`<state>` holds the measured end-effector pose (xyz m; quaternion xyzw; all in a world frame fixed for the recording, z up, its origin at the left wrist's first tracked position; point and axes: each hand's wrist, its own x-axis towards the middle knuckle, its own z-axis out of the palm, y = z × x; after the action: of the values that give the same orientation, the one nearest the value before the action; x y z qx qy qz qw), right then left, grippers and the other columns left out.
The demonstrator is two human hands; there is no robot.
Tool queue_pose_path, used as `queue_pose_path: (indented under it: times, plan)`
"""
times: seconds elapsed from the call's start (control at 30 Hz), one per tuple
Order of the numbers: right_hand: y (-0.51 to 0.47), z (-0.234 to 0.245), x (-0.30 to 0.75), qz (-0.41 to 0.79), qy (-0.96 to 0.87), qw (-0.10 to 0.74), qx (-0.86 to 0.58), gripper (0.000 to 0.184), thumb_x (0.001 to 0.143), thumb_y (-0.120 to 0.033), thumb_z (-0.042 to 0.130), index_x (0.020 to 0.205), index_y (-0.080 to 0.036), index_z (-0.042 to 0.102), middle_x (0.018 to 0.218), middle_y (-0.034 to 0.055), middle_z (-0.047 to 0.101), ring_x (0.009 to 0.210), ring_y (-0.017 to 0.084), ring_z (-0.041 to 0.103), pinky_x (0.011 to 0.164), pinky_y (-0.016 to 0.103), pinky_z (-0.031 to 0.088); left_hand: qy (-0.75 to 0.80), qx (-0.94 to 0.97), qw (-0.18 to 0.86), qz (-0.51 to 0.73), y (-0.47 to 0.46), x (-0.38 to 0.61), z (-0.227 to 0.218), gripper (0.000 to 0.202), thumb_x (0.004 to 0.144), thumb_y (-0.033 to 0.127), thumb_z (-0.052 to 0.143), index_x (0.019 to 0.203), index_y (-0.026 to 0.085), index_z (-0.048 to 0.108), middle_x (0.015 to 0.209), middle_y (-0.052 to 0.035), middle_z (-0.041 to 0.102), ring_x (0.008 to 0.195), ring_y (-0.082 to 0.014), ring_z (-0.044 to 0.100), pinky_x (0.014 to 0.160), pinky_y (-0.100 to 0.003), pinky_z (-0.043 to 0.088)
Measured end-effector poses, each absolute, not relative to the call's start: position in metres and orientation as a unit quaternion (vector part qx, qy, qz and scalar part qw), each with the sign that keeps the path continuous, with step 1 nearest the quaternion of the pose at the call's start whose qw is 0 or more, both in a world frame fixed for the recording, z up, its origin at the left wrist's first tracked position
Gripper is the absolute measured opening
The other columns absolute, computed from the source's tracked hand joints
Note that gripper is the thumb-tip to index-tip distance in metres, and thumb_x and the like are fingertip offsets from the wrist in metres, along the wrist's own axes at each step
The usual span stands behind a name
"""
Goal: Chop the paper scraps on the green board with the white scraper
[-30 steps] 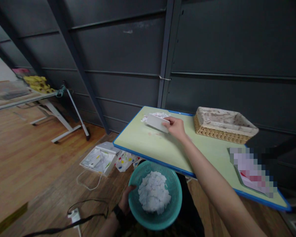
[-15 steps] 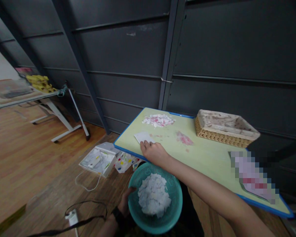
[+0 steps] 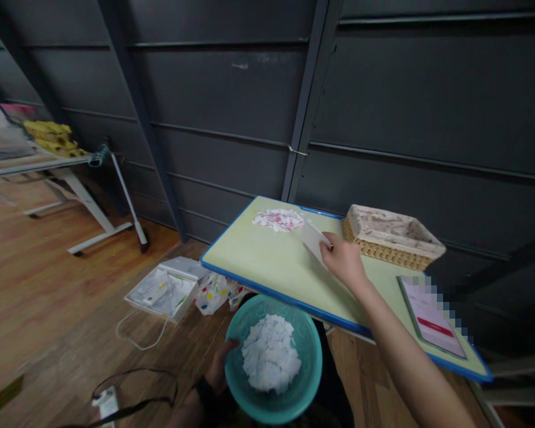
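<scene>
Readable text: none anywhere
White sheet with red bar (image 3: 429,313) on pale green desk (image 3: 267,261): print blurred, illegible

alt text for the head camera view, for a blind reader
The right hand holds a white card over a green table, near a pile of pink and white scraps. Below the table edge, the left hand holds a teal bowl of white scraps.

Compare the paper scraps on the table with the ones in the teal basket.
The table scraps are white mixed with pink; the basket scraps look all white. The table scraps lie spread thin and flat; the basket scraps are heaped. Both are small torn paper bits.
</scene>
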<state>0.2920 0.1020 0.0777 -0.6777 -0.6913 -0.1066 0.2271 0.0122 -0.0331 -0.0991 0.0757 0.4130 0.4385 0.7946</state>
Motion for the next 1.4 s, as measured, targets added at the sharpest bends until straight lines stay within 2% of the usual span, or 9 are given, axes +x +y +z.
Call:
queue_pose_path:
  times: [0.1, 0.3, 0.67, 0.93, 1.07, 1.17, 1.4]
  plan:
    - [0.125, 0.086, 0.315, -0.089, -0.665, 0.299, -0.678, 0.036, 0.084, -0.027, 0.050, 0.111, -0.016, 0.072, 0.093, 0.0114, 0.076, 0.081, 0.025, 0.070, 0.074, 0.031, 0.049, 0.408, 0.079, 0.808, 0.418, -0.033, 0.012, -0.107, 0.045, 0.063, 0.023, 0.076, 0.107, 0.015, 0.076, 0.100, -0.0115, 0.081, 0.098, -0.0421, 0.071, 0.090, -0.050, 0.051]
    - [0.167, 0.083, 0.332, -0.060, -0.683, 0.278, -0.672, 0.035, 0.082, -0.025, 0.055, 0.110, -0.015, 0.073, 0.100, 0.0125, 0.075, 0.089, 0.026, 0.069, 0.081, 0.034, 0.048, 0.400, 0.037, 0.803, 0.439, -0.033, 0.011, -0.113, 0.054, 0.070, 0.021, 0.071, 0.122, 0.006, 0.068, 0.104, -0.0190, 0.078, 0.103, -0.0398, 0.071, 0.098, -0.052, 0.047]
    - [0.180, 0.073, 0.346, -0.032, -0.692, 0.283, -0.664, 0.028, 0.076, -0.026, 0.058, 0.096, -0.016, 0.075, 0.083, 0.0078, 0.075, 0.073, 0.022, 0.065, 0.070, 0.030, 0.044, 0.399, 0.090, 0.791, 0.454, -0.031, 0.009, -0.132, 0.034, 0.071, 0.022, 0.071, 0.100, 0.006, 0.075, 0.101, -0.0172, 0.080, 0.116, -0.0384, 0.064, 0.106, -0.047, 0.041]
    - [0.192, 0.087, 0.348, -0.009, -0.740, 0.187, -0.646, 0.015, 0.069, -0.018, 0.059, 0.076, -0.017, 0.072, 0.070, 0.0031, 0.070, 0.066, 0.017, 0.060, 0.061, 0.025, 0.036, 0.386, 0.088, 0.792, 0.464, -0.030, 0.007, -0.143, 0.034, 0.067, 0.024, 0.076, 0.098, 0.009, 0.076, 0.104, -0.0155, 0.079, 0.116, -0.0397, 0.064, 0.107, -0.049, 0.041]
    - [0.194, 0.090, 0.353, -0.011, -0.758, 0.164, -0.631, 0.008, 0.066, -0.017, 0.059, 0.066, -0.018, 0.066, 0.062, 0.0006, 0.064, 0.061, 0.015, 0.055, 0.058, 0.024, 0.032, 0.380, 0.089, 0.793, 0.469, -0.030, 0.007, -0.146, 0.036, 0.067, 0.021, 0.075, 0.100, 0.009, 0.075, 0.106, -0.0166, 0.079, 0.114, -0.0399, 0.065, 0.104, -0.050, 0.043]
    - [0.191, 0.090, 0.359, 0.000, -0.767, 0.160, -0.622, 0.007, 0.065, -0.016, 0.057, 0.062, -0.018, 0.063, 0.056, -0.0009, 0.060, 0.058, 0.014, 0.053, 0.057, 0.024, 0.032, 0.388, 0.100, 0.788, 0.467, -0.030, 0.007, -0.145, 0.030, 0.067, 0.020, 0.075, 0.094, 0.009, 0.076, 0.103, -0.0168, 0.079, 0.114, -0.0398, 0.065, 0.103, -0.050, 0.044]
    - [0.172, 0.097, 0.364, 0.029, -0.786, 0.169, -0.594, 0.008, 0.067, -0.017, 0.055, 0.064, -0.017, 0.063, 0.061, 0.0020, 0.064, 0.062, 0.016, 0.055, 0.060, 0.024, 0.035, 0.409, 0.100, 0.779, 0.464, -0.029, 0.009, -0.134, 0.028, 0.067, 0.023, 0.074, 0.091, 0.008, 0.075, 0.100, -0.0168, 0.080, 0.111, -0.0390, 0.067, 0.101, -0.049, 0.046]
